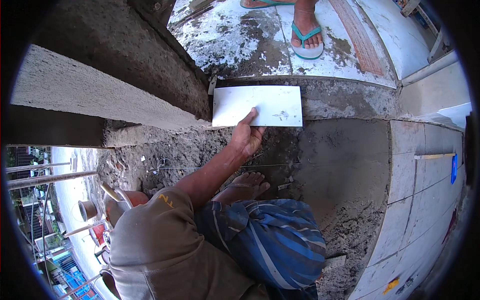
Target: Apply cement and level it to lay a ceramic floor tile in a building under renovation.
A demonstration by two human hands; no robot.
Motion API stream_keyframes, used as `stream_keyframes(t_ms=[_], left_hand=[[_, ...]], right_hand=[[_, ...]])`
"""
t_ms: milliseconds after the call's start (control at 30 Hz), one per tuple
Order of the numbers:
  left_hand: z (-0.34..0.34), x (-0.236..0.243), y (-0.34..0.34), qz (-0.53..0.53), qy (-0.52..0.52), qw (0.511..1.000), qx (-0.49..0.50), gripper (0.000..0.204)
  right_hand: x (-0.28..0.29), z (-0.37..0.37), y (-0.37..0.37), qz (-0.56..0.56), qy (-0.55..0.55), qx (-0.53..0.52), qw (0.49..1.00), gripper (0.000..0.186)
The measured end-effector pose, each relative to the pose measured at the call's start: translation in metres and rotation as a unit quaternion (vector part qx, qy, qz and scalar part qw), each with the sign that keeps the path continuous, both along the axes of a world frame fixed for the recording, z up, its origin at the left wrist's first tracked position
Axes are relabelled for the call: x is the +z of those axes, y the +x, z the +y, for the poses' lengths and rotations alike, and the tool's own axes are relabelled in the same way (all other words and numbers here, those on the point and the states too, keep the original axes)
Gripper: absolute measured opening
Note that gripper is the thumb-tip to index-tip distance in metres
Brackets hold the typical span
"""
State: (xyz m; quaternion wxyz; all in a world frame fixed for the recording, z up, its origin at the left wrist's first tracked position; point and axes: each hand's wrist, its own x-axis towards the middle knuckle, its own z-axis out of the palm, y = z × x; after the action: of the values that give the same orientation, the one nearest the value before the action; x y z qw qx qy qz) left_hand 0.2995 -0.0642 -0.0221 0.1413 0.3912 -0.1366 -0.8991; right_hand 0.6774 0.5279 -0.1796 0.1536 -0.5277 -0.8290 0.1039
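Note:
My left hand (247,137) is closed on a white rectangular tile (280,100), with the thumb flat on its face and the fingers curled under its near edge. Grey smudges mark the tile's face. It lies over a rough mortar ledge, its left end close to the foot of a concrete post (110,95). A patch of smooth wet mortar (345,160) spreads to the right of the hand. Across the bed below the tile runs a thin string (200,167). My right hand is out of the picture. One of my feet (245,187) rests on the dirt below the forearm.
Beyond the ledge another person's foot in a green-strapped sandal (307,37) stands on mortar-stained white tiles (235,45). On the tiled floor (405,175) at right is a wooden stick with a blue end (454,167). A bucket (87,210) stands at far left.

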Motion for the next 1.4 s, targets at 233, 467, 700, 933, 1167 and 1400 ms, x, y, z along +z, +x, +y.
stream_keyframes(t_ms=[233, 467, 700, 933, 1167, 1400], left_hand=[[0.004, -0.006, -0.005, 0.010, 0.024, 1.000, 0.008, 0.026], [0.005, -0.010, 0.011, 0.012, -0.011, 0.999, -0.043, 0.029], [0.016, -0.004, 0.024, 0.058, 0.030, 0.994, -0.087, 0.036], [0.001, -0.010, 0.020, 0.053, 0.023, 0.997, -0.044, 0.037], [-0.004, -0.017, 0.011, 0.030, -0.030, 0.998, -0.052, 0.035], [0.001, -0.023, 0.000, 0.038, -0.044, 0.996, -0.070, 0.034]], right_hand=[[-0.004, 0.016, 0.016, 0.012, 0.067, 0.017, 0.998, 0.039], [0.008, 0.005, 0.005, 0.011, 0.032, 0.033, 0.999, 0.040], [0.009, 0.008, 0.006, 0.009, 0.020, 0.043, 0.999, 0.040], [0.029, -0.011, 0.006, 0.005, -0.105, 0.018, 0.994, 0.039], [0.064, -0.040, -0.017, -0.041, -0.041, 0.056, 0.997, 0.048], [0.084, -0.050, -0.024, -0.050, -0.085, 0.034, 0.995, 0.052]])
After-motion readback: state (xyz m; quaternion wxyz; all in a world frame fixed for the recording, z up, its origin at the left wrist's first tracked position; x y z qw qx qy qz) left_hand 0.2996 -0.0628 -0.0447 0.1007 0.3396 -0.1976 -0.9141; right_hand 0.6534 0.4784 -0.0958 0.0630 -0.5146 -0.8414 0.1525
